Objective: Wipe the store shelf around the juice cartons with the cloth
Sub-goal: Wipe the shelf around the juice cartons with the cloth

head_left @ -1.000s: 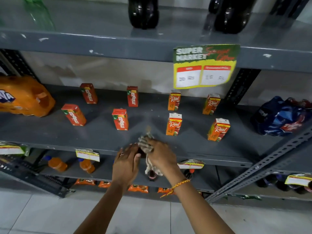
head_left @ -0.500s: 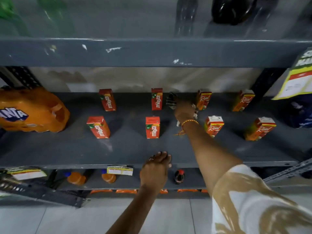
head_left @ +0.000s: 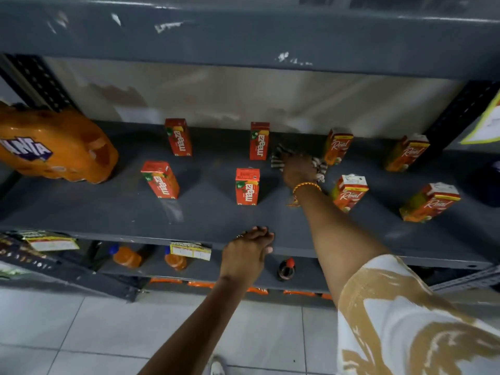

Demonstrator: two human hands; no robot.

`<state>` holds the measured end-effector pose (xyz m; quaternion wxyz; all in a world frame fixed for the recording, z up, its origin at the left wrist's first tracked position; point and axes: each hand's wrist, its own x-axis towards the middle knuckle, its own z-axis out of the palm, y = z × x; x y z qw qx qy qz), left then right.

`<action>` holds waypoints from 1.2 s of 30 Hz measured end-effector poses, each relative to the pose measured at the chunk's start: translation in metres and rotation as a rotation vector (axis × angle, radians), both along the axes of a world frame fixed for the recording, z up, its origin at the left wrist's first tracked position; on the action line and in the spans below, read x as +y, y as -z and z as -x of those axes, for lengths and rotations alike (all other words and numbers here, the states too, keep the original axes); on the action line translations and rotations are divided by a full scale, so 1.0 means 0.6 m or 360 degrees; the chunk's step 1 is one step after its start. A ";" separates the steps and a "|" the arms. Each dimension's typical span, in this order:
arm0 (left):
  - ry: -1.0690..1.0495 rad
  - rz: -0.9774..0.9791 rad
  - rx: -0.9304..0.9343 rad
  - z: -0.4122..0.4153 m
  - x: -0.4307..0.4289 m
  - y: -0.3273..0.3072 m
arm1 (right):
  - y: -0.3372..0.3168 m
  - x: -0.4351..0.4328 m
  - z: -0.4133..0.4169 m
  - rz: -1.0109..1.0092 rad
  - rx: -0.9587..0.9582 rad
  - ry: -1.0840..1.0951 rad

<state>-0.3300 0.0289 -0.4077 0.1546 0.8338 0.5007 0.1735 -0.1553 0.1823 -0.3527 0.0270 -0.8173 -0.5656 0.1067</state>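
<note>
On the grey shelf (head_left: 113, 209) stand several red Maaza cartons (head_left: 247, 186) on the left and several orange Real cartons (head_left: 350, 191) on the right. My right hand (head_left: 297, 170) reaches deep between the two groups and presses a striped cloth (head_left: 278, 158) flat on the shelf near the back row. Cloth ends show on both sides of the hand. My left hand (head_left: 247, 253) rests on the shelf's front edge, fingers curled over the lip, holding nothing else.
An orange Fanta bottle pack (head_left: 54, 150) lies at the shelf's left end. The upper shelf (head_left: 243, 41) overhangs close above. Small bottles (head_left: 125, 257) and price tags (head_left: 190, 250) sit on the lower shelf. A dark pack (head_left: 493, 185) is at the right edge.
My right hand went with the cloth from the shelf's front edge to the back, between the cartons. The left hand stayed on the front edge. The view shifted right and closer.
</note>
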 end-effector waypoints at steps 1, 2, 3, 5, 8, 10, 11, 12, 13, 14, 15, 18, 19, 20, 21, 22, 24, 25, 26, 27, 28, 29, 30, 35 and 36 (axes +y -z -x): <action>-0.0013 0.0013 0.0007 -0.001 -0.001 0.000 | 0.001 -0.011 0.004 -0.0004 -0.0018 -0.0060; -0.0028 0.0027 0.0010 -0.003 -0.002 -0.001 | 0.000 -0.024 0.009 -0.0008 -0.0042 -0.0115; -0.0045 0.0049 0.0004 -0.005 -0.004 -0.002 | 0.000 -0.039 0.015 -0.0005 -0.0051 -0.0144; -0.0079 0.0088 -0.0029 -0.007 -0.007 -0.005 | -0.003 -0.070 0.027 0.0020 -0.0077 -0.0167; -0.0090 0.0104 -0.0091 -0.008 -0.010 -0.008 | -0.006 -0.117 0.047 -0.0007 -0.0109 -0.0186; -0.0046 0.0144 -0.0139 -0.003 -0.012 -0.012 | -0.005 -0.150 0.054 -0.0014 -0.0100 -0.0240; -0.0034 0.0151 -0.0166 0.001 -0.016 -0.014 | -0.002 -0.166 0.057 -0.0022 -0.0105 -0.0267; -0.0050 0.0130 -0.0195 0.006 -0.021 -0.016 | -0.002 -0.184 0.059 -0.0022 -0.0115 -0.0287; -0.0099 0.0084 -0.0219 0.011 -0.027 -0.017 | -0.002 -0.201 0.060 -0.0014 -0.0121 -0.0303; -0.0166 0.0029 -0.0237 0.017 -0.034 -0.017 | -0.002 -0.217 0.063 0.0004 -0.0123 -0.0320; -0.0226 -0.0027 -0.0243 0.021 -0.040 -0.017 | -0.002 -0.232 0.067 0.0020 -0.0126 -0.0338; -0.0282 -0.0126 -0.0224 0.027 -0.053 -0.018 | -0.007 -0.273 0.082 0.0063 -0.0123 -0.0370; -0.0286 -0.0135 -0.0233 0.028 -0.055 -0.020 | -0.008 -0.286 0.087 0.0068 -0.0104 -0.0379; -0.0294 -0.0142 -0.0245 0.029 -0.057 -0.022 | -0.009 -0.301 0.092 0.0065 -0.0081 -0.0390; -0.0303 -0.0152 -0.0242 0.030 -0.058 -0.022 | -0.010 -0.315 0.096 0.0060 -0.0060 -0.0403; -0.0308 -0.0161 -0.0223 0.030 -0.059 -0.022 | -0.011 -0.330 0.100 0.0057 -0.0043 -0.0418; -0.0310 -0.0160 -0.0161 0.030 -0.060 -0.023 | -0.011 -0.358 0.104 0.0062 -0.0008 -0.0456; -0.0306 -0.0157 -0.0122 0.031 -0.060 -0.023 | -0.009 -0.372 0.106 0.0065 0.0024 -0.0479; -0.0300 -0.0148 -0.0078 0.032 -0.059 -0.023 | -0.007 -0.386 0.106 0.0063 0.0067 -0.0503; -0.0294 -0.0135 -0.0035 0.035 -0.058 -0.022 | -0.006 -0.398 0.105 0.0048 0.0111 -0.0523; -0.0285 -0.0126 -0.0003 0.036 -0.056 -0.021 | -0.006 -0.408 0.103 0.0016 0.0145 -0.0536; -0.0278 -0.0128 0.0014 0.039 -0.055 -0.019 | -0.007 -0.415 0.099 -0.0033 0.0165 -0.0536; -0.0280 -0.0134 0.0020 0.040 -0.053 -0.017 | -0.010 -0.418 0.094 -0.0096 0.0173 -0.0515; -0.0332 -0.0028 -0.0002 0.034 -0.052 -0.023 | -0.033 -0.384 0.065 -0.0232 0.0152 -0.0327; -0.0324 -0.0001 0.0013 0.033 -0.053 -0.025 | -0.033 -0.378 0.065 -0.0168 0.0157 -0.0305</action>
